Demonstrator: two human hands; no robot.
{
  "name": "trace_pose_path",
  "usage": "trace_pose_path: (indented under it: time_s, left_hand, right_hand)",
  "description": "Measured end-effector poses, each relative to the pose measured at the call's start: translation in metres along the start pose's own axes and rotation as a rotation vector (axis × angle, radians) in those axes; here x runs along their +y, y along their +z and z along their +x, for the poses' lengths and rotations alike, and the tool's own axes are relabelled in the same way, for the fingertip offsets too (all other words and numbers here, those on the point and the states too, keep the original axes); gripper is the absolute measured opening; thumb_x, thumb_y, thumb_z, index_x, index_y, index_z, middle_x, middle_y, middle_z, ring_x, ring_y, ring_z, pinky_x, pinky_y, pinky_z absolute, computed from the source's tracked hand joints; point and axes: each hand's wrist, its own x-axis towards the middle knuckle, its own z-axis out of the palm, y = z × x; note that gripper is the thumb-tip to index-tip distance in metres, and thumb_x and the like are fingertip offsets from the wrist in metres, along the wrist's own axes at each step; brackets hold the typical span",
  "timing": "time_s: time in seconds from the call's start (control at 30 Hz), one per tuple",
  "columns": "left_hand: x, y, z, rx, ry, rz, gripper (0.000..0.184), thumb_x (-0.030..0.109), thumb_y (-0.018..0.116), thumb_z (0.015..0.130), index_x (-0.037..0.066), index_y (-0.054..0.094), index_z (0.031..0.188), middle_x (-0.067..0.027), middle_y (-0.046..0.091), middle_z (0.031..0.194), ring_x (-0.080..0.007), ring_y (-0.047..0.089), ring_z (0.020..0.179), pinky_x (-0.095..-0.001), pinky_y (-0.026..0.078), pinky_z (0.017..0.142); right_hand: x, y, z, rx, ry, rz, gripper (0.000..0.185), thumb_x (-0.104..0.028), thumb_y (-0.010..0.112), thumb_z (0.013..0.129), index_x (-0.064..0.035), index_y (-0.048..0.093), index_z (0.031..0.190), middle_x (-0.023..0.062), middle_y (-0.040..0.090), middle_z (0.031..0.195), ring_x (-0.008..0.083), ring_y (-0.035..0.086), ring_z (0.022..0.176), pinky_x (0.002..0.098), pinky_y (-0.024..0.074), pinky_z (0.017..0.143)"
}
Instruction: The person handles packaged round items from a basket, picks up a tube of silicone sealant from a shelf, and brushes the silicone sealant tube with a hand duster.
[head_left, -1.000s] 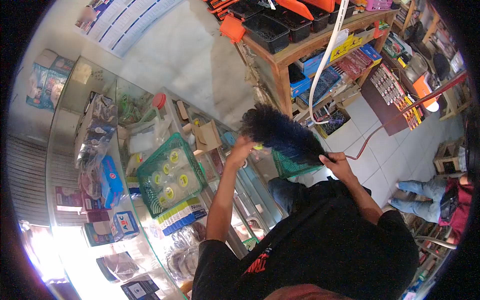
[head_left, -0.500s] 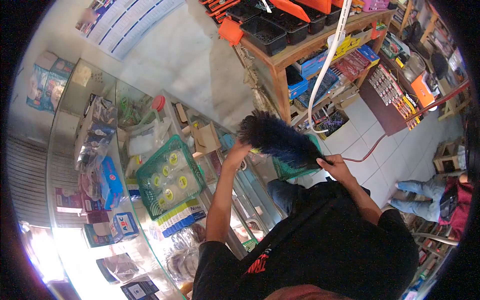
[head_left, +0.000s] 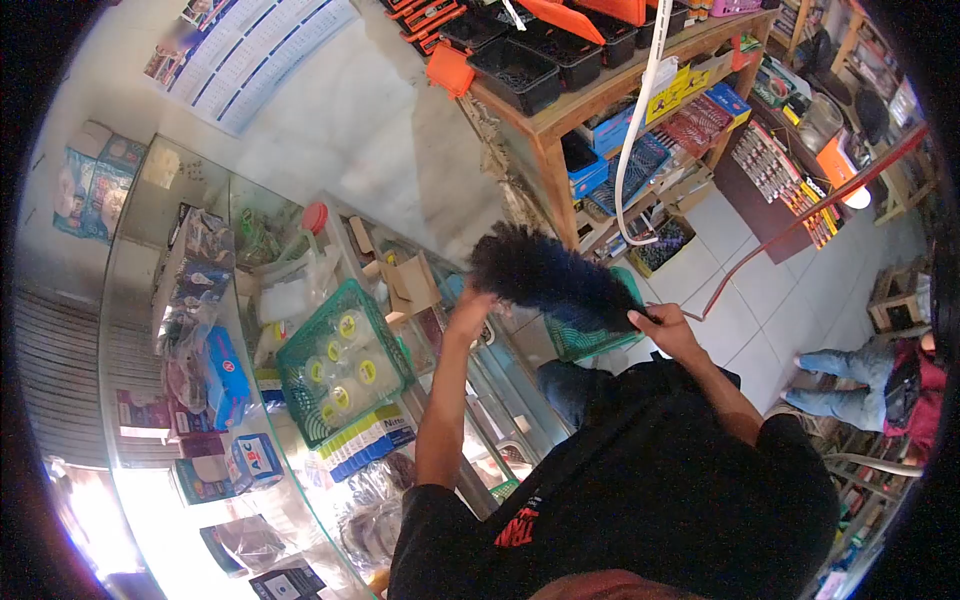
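The person's right hand pinches its grip on the narrow end of a bushy, black and dark-blue duster, which spans the space between both hands, near a green plastic basket. The left hand is at the fluffy end, blurred; its grip cannot be told. Steady handling probably wants a firm right grip and light left fingers, sparing the fibres.

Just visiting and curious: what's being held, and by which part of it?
The right hand grips a dark duster at its narrow end. The left hand is by the fluffy other end; whether it grips cannot be told.
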Motion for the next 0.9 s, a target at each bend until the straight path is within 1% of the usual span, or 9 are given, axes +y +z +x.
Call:
trace_pose_path:
  time_s: [0.1,0.13,0.27,0.33,0.37,0.4,0.67,0.8,0.9]
  left_hand:
    - [0.059,0.041,-0.009,0.060,0.048,-0.156,0.042,0.012,0.055,0.090,0.003,0.043,0.129,-0.0157,0.060,0.118,-0.0276,0.065,0.095,-0.0391,0.056,0.074]
    - [0.063,0.041,-0.008,0.065,0.095,-0.205,0.038,0.014,0.054,0.091,0.002,0.046,0.126,-0.0172,0.059,0.124,-0.0300,0.062,0.106,-0.0417,0.055,0.084]
    - [0.045,0.022,0.003,0.134,0.100,-0.532,0.031,0.014,0.054,0.092,0.000,0.053,0.119,-0.0164,0.060,0.121,-0.0289,0.059,0.110,-0.0435,0.049,0.094]
    - [0.038,0.010,0.008,0.105,0.082,-0.630,0.029,0.015,0.054,0.092,0.000,0.055,0.117,-0.0164,0.060,0.121,-0.0284,0.058,0.112,-0.0435,0.045,0.098]
    - [0.033,0.005,0.010,0.112,0.037,-0.652,0.029,0.016,0.054,0.092,0.000,0.055,0.116,-0.0158,0.061,0.120,-0.0280,0.058,0.112,-0.0427,0.045,0.098]
    - [0.037,0.012,0.007,0.119,-0.006,-0.672,0.028,0.016,0.055,0.092,0.001,0.056,0.116,-0.0152,0.061,0.120,-0.0276,0.058,0.112,-0.0420,0.045,0.097]
    - [0.003,-0.023,0.027,0.234,-0.041,-0.727,0.032,0.027,0.057,0.091,0.001,0.060,0.110,-0.0166,0.064,0.110,-0.0306,0.061,0.104,-0.0436,0.048,0.093]
    - [0.057,0.025,-0.003,0.060,-0.192,-0.767,0.040,0.023,0.056,0.092,-0.001,0.053,0.124,-0.0164,0.060,0.120,-0.0289,0.058,0.112,-0.0395,0.043,0.100]
    - [0.053,0.026,0.002,0.067,-0.107,-0.779,0.043,0.024,0.056,0.092,-0.001,0.052,0.126,-0.0158,0.062,0.118,-0.0289,0.058,0.110,-0.0404,0.044,0.099]
  right_hand:
    - [-0.001,0.000,0.002,0.142,0.102,0.244,0.046,-0.040,0.062,0.090,0.0013,0.065,0.070,0.0042,0.057,0.058,0.0105,0.051,0.057,0.0284,0.0392,0.054]
    - [-0.009,-0.003,0.001,0.173,0.157,0.320,0.044,-0.036,0.064,0.090,0.0021,0.065,0.069,0.0004,0.056,0.059,0.0061,0.048,0.057,0.0253,0.0380,0.054]
    - [-0.009,-0.002,-0.003,0.090,0.027,0.186,0.040,-0.037,0.063,0.089,0.0009,0.067,0.077,0.0078,0.059,0.062,0.0153,0.053,0.060,0.0308,0.0423,0.059]
    - [-0.001,0.010,-0.001,0.089,-0.109,0.106,0.040,-0.032,0.065,0.089,0.0030,0.062,0.069,0.0045,0.050,0.056,0.0129,0.045,0.056,0.0324,0.0361,0.053]
    - [0.002,0.015,-0.001,0.089,-0.178,0.067,0.042,-0.030,0.066,0.089,0.0041,0.060,0.065,0.0029,0.046,0.054,0.0117,0.041,0.055,0.0333,0.0330,0.051]
    - [-0.002,0.012,-0.003,0.075,-0.152,-0.002,0.039,-0.030,0.066,0.088,0.0043,0.064,0.071,0.0091,0.048,0.056,0.0151,0.045,0.058,0.0350,0.0362,0.055]
    - [0.009,0.015,0.001,0.058,-0.109,0.138,0.041,-0.032,0.066,0.088,0.0040,0.064,0.069,0.0066,0.051,0.056,0.0135,0.047,0.058,0.0332,0.0387,0.056]
    - [-0.004,0.004,-0.005,-0.129,0.026,-0.011,0.041,-0.033,0.066,0.088,0.0036,0.064,0.069,0.0048,0.054,0.056,0.0116,0.049,0.058,0.0309,0.0400,0.057]
    - [0.004,0.010,-0.003,-0.041,-0.005,0.079,0.042,-0.033,0.065,0.089,0.0022,0.064,0.067,0.0032,0.054,0.056,0.0087,0.048,0.058,0.0282,0.0398,0.056]
